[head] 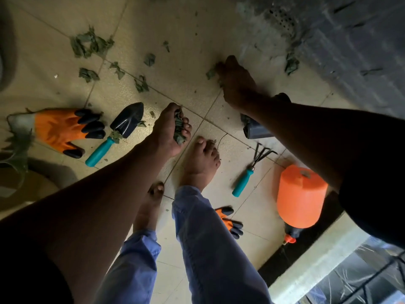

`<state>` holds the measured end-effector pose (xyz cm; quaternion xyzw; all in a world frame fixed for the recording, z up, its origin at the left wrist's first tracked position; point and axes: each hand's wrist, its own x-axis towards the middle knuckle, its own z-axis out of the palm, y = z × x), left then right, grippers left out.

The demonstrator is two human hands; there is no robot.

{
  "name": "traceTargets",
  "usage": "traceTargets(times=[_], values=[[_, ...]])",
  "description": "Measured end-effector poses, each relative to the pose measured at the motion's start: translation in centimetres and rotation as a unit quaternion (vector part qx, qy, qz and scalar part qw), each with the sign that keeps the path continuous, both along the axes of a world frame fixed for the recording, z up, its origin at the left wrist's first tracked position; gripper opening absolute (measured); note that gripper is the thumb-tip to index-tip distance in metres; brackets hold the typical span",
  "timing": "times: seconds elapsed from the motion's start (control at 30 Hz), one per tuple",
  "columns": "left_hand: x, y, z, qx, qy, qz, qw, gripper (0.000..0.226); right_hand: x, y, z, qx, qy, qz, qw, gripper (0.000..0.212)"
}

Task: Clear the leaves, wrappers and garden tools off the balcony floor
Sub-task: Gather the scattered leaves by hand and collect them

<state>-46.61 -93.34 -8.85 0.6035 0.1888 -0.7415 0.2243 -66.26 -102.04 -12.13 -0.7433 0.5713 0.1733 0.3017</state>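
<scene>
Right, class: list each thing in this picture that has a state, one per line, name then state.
left hand: clutching a wad of leaves
right hand: on the floor, fingers on a leaf scrap
trowel: lying flat
hand rake: lying flat
orange sprayer: tipped on its side
large glove: lying flat

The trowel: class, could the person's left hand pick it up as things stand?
Probably not yet: the left hand is close beside the trowel with nothing between, but it already grips a wad of leaves.
</scene>
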Motion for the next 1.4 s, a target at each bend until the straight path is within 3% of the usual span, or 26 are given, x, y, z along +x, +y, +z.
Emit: traceTargets(times=[0.23, 0.33, 0.43, 0.57, 0.67, 0.87, 1.0, 1.1, 1.27, 1.4], values=[[-0.6, -0.5, 0.5, 0.014, 0.007, -0.002, 1.000, 0.031, -1.1, 0.3, 0.9, -0.021, -0.002, -0.105, 0.994, 0.024], [-0.9, -1.1, 1.2, 0.012, 0.008, -0.019, 1.000, 0.030, -0.6, 0.9, 3.3, 0.027, -0.113, -0.213, 0.970, 0.018], [-1.2, -1.8, 2.1, 0.012, -0.002, -0.037, 0.999, 0.029, 0.6, 2.3, 7.6, 0.110, -0.281, -0.305, 0.903, 0.012], [-1.2, -2.7, 2.5, -0.032, -0.042, -0.072, 0.996, 0.026, 1.5, 3.7, 12.7, 0.210, -0.350, -0.281, 0.868, 0.016], [-1.0, -3.2, 2.8, -0.067, -0.017, -0.068, 0.995, 0.036, 1.9, 4.1, 14.4, 0.253, -0.313, -0.215, 0.890, 0.015], [-2.4, -3.1, 3.7, -0.136, 0.083, -0.102, 0.982, 0.043, 2.7, 2.9, 14.2, 0.203, -0.259, -0.228, 0.916, 0.017], [-3.5, -3.1, 4.3, -0.188, 0.115, -0.067, 0.973, 0.045, 3.5, 2.4, 13.7, 0.156, -0.253, -0.308, 0.904, 0.015], [-3.8, -3.1, 4.1, -0.189, 0.081, -0.048, 0.977, 0.054, 4.0, 2.7, 13.4, 0.114, -0.251, -0.342, 0.898, 0.012], [-4.8, -3.6, 4.2, -0.159, 0.007, -0.008, 0.987, 0.034, 4.4, 3.3, 13.2, -0.003, -0.228, -0.318, 0.920, 0.029], [-5.2, -3.8, 4.5, -0.124, 0.007, -0.004, 0.992, 0.034, 4.9, 4.1, 13.0, -0.061, -0.203, -0.289, 0.934, 0.010]])
